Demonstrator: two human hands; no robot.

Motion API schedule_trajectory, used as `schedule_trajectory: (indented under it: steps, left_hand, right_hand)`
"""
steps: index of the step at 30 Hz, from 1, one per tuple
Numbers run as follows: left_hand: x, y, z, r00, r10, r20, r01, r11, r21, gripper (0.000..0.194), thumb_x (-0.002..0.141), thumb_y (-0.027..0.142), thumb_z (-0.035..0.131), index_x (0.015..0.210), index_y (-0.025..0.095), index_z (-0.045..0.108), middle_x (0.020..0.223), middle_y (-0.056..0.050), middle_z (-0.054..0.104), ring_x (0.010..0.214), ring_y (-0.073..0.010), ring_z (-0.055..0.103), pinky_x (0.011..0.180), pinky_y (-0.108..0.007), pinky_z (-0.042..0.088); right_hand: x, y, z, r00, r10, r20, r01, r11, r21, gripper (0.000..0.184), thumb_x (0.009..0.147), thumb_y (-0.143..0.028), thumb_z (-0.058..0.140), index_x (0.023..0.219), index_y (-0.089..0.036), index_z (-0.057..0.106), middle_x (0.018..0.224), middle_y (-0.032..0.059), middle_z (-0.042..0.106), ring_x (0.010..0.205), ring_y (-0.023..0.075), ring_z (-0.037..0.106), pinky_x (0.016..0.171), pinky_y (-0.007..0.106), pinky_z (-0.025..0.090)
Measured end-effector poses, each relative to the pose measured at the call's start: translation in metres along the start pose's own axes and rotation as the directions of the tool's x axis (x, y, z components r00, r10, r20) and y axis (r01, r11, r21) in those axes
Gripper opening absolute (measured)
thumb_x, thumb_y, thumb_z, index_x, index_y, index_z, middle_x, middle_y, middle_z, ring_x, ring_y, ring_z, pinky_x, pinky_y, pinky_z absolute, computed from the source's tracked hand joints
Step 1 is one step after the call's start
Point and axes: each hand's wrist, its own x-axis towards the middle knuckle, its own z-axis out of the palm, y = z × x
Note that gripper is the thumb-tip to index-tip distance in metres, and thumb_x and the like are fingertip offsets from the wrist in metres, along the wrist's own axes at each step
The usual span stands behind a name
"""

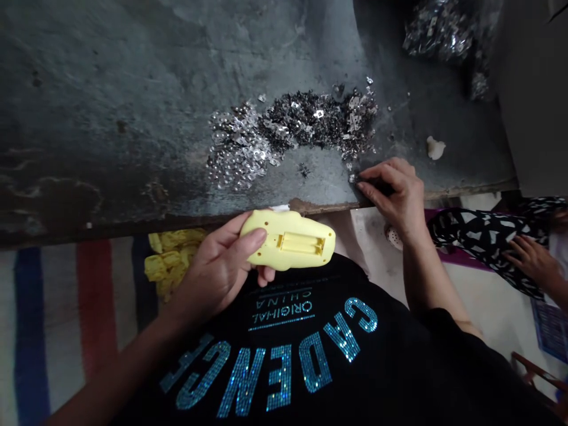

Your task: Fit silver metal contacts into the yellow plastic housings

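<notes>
Head view, counter (133, 77): worn grey, heaped with metal pieces (306, 121).
Left hand (228, 254): holding yellow case (293, 228) just off counter edge.
Right hand (399, 192): narrow, near heap; contents unclear.
Room: striped cloth (95, 302) left, person (486, 242) right.

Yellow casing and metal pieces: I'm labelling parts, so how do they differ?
The yellow casing looks dull; the metal pieces are shiny and silvery. The yellow casing is far larger than any one of the metal pieces. The left hand holds the yellow casing, while most metal pieces lie heaped on the tabletop.
</notes>
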Motion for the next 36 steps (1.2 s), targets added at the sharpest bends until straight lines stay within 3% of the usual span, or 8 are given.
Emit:
schedule_trajectory:
  steps: [7, 11, 16, 20, 25, 29, 33, 36]
  left_hand:
    - [-0.002, 0.000, -0.001, 1.000, 0.006, -0.011, -0.006, 1.000, -0.005, 0.038, 0.098, 0.038, 0.089, 0.125, 0.012, 0.081, 0.093, -0.010, 0.085, 0.056, -0.0161, 0.069, 0.042, -0.023, 0.055]
    - [-0.002, 0.000, 0.001, 1.000, 0.016, 0.001, -0.016, 1.000, -0.004, 0.039, 0.101, 0.036, 0.087, 0.132, 0.013, 0.081, 0.102, -0.013, 0.086, 0.056, -0.0147, 0.069, 0.043, -0.022, 0.055]
    - [-0.003, 0.000, 0.002, 1.000, 0.015, 0.004, -0.015, 1.000, 0.003, 0.045, 0.100, 0.037, 0.088, 0.136, 0.012, 0.080, 0.104, -0.014, 0.086, 0.056, -0.0148, 0.069, 0.044, -0.023, 0.054]
    - [-0.004, -0.003, -0.002, 1.000, 0.016, 0.004, -0.016, 1.000, -0.006, 0.041, 0.101, 0.037, 0.086, 0.135, 0.015, 0.081, 0.106, -0.012, 0.086, 0.056, -0.0144, 0.070, 0.044, -0.022, 0.054]
    - [-0.003, -0.005, -0.003, 1.000, 0.014, -0.010, -0.014, 1.000, -0.007, 0.044, 0.097, 0.043, 0.091, 0.132, 0.018, 0.083, 0.103, -0.010, 0.086, 0.056, -0.0146, 0.070, 0.043, -0.022, 0.054]
    - [-0.002, -0.003, 0.000, 1.000, 0.011, -0.012, -0.011, 1.000, 0.006, 0.045, 0.098, 0.043, 0.090, 0.133, 0.017, 0.083, 0.101, -0.010, 0.086, 0.055, -0.0141, 0.069, 0.043, -0.021, 0.053]
    - [-0.001, -0.002, 0.002, 1.000, -0.002, -0.016, 0.002, 1.000, 0.016, 0.048, 0.099, 0.042, 0.089, 0.137, 0.015, 0.080, 0.101, -0.010, 0.086, 0.055, -0.0136, 0.069, 0.044, -0.021, 0.053]
    - [-0.003, -0.001, 0.003, 1.000, 0.001, -0.020, -0.001, 1.000, 0.022, 0.049, 0.099, 0.042, 0.088, 0.138, 0.014, 0.079, 0.101, -0.010, 0.086, 0.056, -0.0134, 0.068, 0.045, -0.021, 0.053]
  right_hand:
    - [0.001, -0.013, -0.005, 0.998, -0.042, -0.039, 0.047, 0.989, 0.141, 0.012, 0.107, -0.038, 0.077, 0.101, -0.029, 0.081, 0.099, 0.0036, 0.081, 0.098, 0.0269, 0.074, 0.092, 0.045, 0.055]
    - [0.000, -0.016, -0.004, 0.999, -0.037, -0.019, 0.039, 0.995, 0.089, 0.010, 0.106, -0.034, 0.073, 0.100, -0.029, 0.080, 0.098, 0.0039, 0.080, 0.097, 0.0273, 0.073, 0.093, 0.046, 0.055]
    - [0.007, -0.018, 0.000, 0.994, -0.077, -0.076, 0.083, 0.994, 0.070, 0.012, 0.108, -0.033, 0.071, 0.101, -0.028, 0.078, 0.091, 0.0026, 0.077, 0.092, 0.0257, 0.072, 0.090, 0.044, 0.052]
    - [0.012, -0.019, -0.002, 0.994, -0.105, -0.014, 0.106, 0.994, 0.028, 0.013, 0.107, -0.034, 0.073, 0.098, -0.026, 0.079, 0.091, 0.0024, 0.080, 0.088, 0.0244, 0.072, 0.089, 0.044, 0.049]
    - [0.013, -0.016, -0.002, 0.989, -0.140, -0.058, 0.144, 0.986, 0.082, 0.008, 0.104, -0.025, 0.073, 0.101, -0.027, 0.081, 0.092, 0.0010, 0.080, 0.087, 0.0220, 0.073, 0.087, 0.040, 0.049]
    - [0.012, -0.016, 0.001, 0.990, -0.130, -0.046, 0.133, 0.988, 0.080, 0.010, 0.107, -0.033, 0.074, 0.102, -0.027, 0.080, 0.092, 0.0012, 0.079, 0.085, 0.0218, 0.072, 0.087, 0.040, 0.049]
    - [0.005, -0.017, 0.004, 0.985, -0.160, 0.058, 0.163, 0.985, -0.062, 0.015, 0.106, -0.040, 0.080, 0.100, -0.027, 0.081, 0.091, 0.0015, 0.080, 0.087, 0.0234, 0.072, 0.092, 0.042, 0.047]
    - [-0.001, -0.013, 0.002, 0.990, -0.140, 0.011, 0.140, 0.989, -0.038, 0.009, 0.106, -0.037, 0.080, 0.106, -0.028, 0.082, 0.093, 0.0001, 0.080, 0.086, 0.0221, 0.071, 0.093, 0.043, 0.048]
